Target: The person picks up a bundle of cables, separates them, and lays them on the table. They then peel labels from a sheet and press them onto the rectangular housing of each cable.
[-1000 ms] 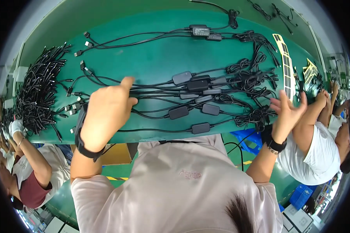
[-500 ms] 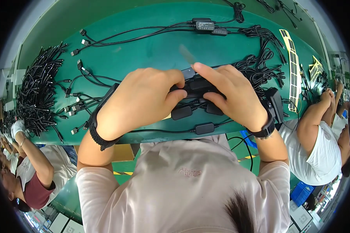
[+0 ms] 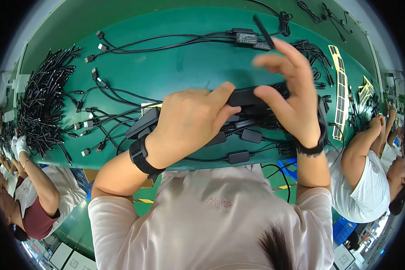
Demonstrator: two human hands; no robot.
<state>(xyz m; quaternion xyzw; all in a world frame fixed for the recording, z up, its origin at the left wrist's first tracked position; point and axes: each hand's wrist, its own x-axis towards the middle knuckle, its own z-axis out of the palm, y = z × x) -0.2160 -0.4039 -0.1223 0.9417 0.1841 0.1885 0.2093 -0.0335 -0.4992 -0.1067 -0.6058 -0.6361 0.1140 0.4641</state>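
My left hand (image 3: 191,114) is closed, thumb and index finger pinching the end of a black rectangular cable box (image 3: 249,96) above the table. My right hand (image 3: 294,92) is raised beside it with fingers spread, its thumb at the box's right end. A thin dark strip (image 3: 263,31) sticks out from the right index fingertip; it seems to cling there. Blur smears the other right fingers. Below the hands lie black cables with small inline boxes (image 3: 252,135) and another inline box (image 3: 238,156). A black angled block (image 3: 142,123) stands by my left wrist.
Black cables with labelled boxes (image 3: 246,38) lie across the far side of the green table (image 3: 166,63). A large cable pile (image 3: 42,103) is at left. A sheet of dark strip labels (image 3: 340,90) lies at right. People (image 3: 42,198) work on both sides.
My right hand has lifted and moved right, away from the left, with the strip at its index fingertip. My left hand has shifted right, still on the cable box.
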